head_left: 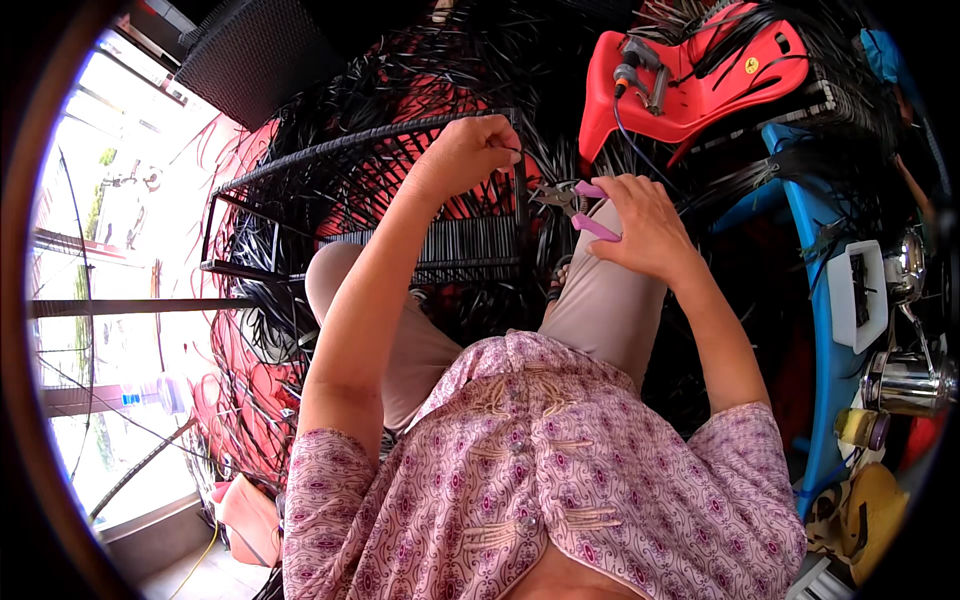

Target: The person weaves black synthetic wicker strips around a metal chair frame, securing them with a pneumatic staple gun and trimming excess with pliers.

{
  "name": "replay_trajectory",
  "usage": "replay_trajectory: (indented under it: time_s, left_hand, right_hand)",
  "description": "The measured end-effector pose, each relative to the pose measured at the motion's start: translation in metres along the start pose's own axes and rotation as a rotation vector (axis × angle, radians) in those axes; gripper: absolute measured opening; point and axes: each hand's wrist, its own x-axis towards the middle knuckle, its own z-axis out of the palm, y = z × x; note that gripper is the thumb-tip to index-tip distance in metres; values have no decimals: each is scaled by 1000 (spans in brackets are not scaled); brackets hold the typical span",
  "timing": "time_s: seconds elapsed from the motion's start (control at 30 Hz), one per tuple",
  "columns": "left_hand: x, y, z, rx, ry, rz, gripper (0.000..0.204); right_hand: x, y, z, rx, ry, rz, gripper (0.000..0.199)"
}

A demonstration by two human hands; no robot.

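My left hand [470,157] is closed in a pinch at the upper right corner of a black frame [360,135] partly wrapped and woven with black strips. What the fingertips hold, if anything, is too small to make out. Pink-handled pliers [584,212] rest in my right hand [643,226], above my right thigh. Their handles are spread and the metal jaws point left, toward the frame's right side. The woven panel [460,245] of the frame lies between and beyond my knees.
Loose black strips [420,60] cover the red floor around the frame. A red plastic seat [690,80] at the far right bears a corded power tool [640,75]. Along the right stands a blue table [815,300] with a white container [857,295] and a metal pot [905,380].
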Motion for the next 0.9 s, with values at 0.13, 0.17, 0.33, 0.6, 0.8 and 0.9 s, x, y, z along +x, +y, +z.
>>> replay_trajectory:
  time_s: [0.13,0.17,0.33,0.6,0.8,0.9]
  left_hand:
    - [-10,16,-7,-31,-66,-10,8]
    - [-11,17,-8,-22,-68,-2,8]
    - [-17,32,-5,30,-83,-5,7]
    - [-12,29,-1,24,-59,13,7]
    - [0,23,4,-33,43,20,10]
    - [13,14,-5,-207,168,-36,23]
  right_hand:
    - [10,4,11,-26,-13,2,76]
    - [13,6,13,-29,-8,-22,76]
    - [25,2,12,-31,-87,-83,78]
    - [37,3,6,-261,-70,-247,55]
    - [31,14,28,-270,-13,-271,45]
    - [25,6,27,-29,-100,-66,44]
